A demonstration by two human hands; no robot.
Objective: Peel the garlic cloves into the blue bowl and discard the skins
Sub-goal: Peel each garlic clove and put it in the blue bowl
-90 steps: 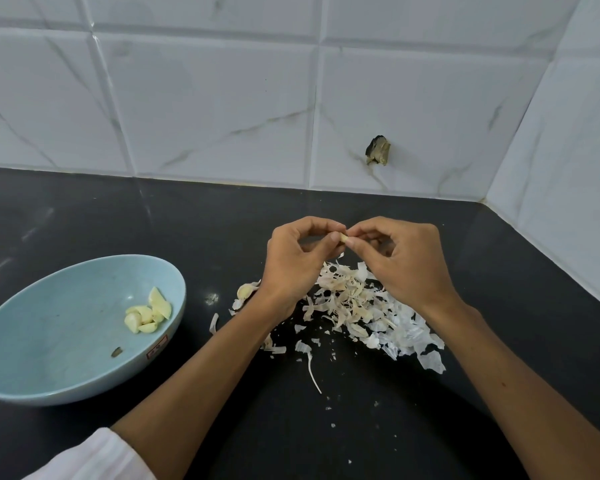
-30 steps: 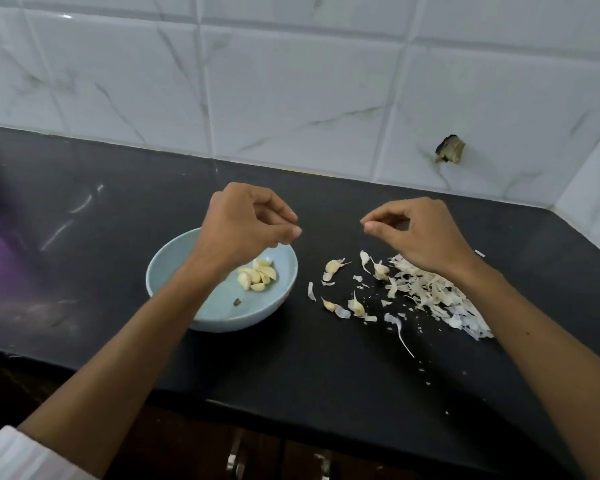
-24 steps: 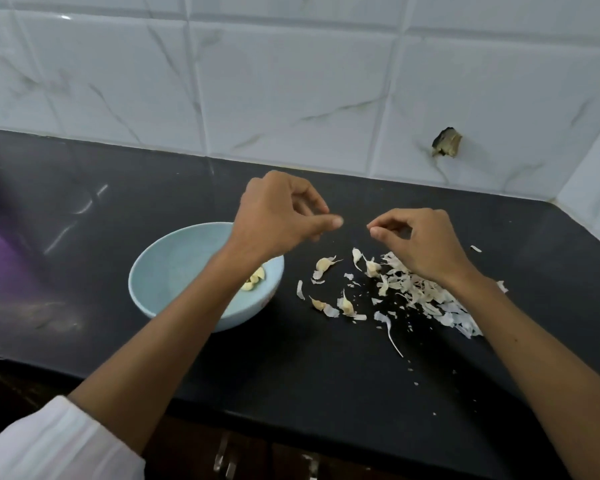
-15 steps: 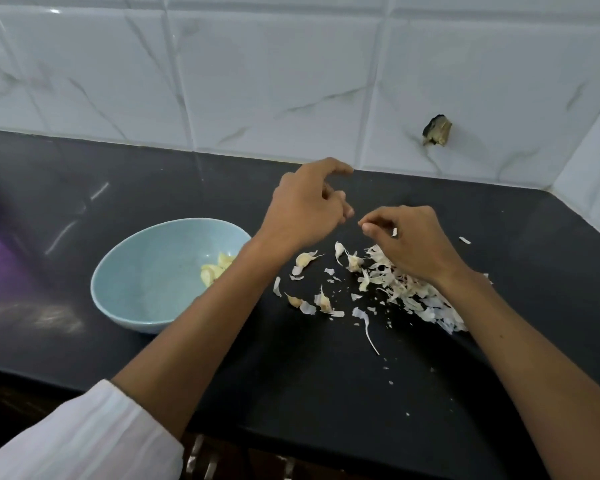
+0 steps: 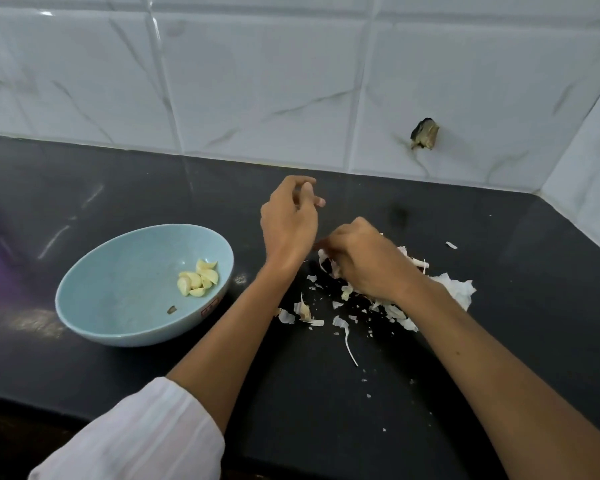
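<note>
Head view: peeled cloves (image 5: 198, 282) lie in the blue bowl (image 5: 118, 292) on the counter (image 5: 146, 192). My left hand (image 5: 288, 223) hovers loosely curled, empty; my right hand (image 5: 368, 263) digs into the skins pile (image 5: 458, 289), grip hidden. Skins not yet discarded

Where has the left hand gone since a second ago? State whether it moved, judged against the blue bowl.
Yes. It was over the blue bowl; now the left hand is off to the bowl's right, beside the right hand.
</note>
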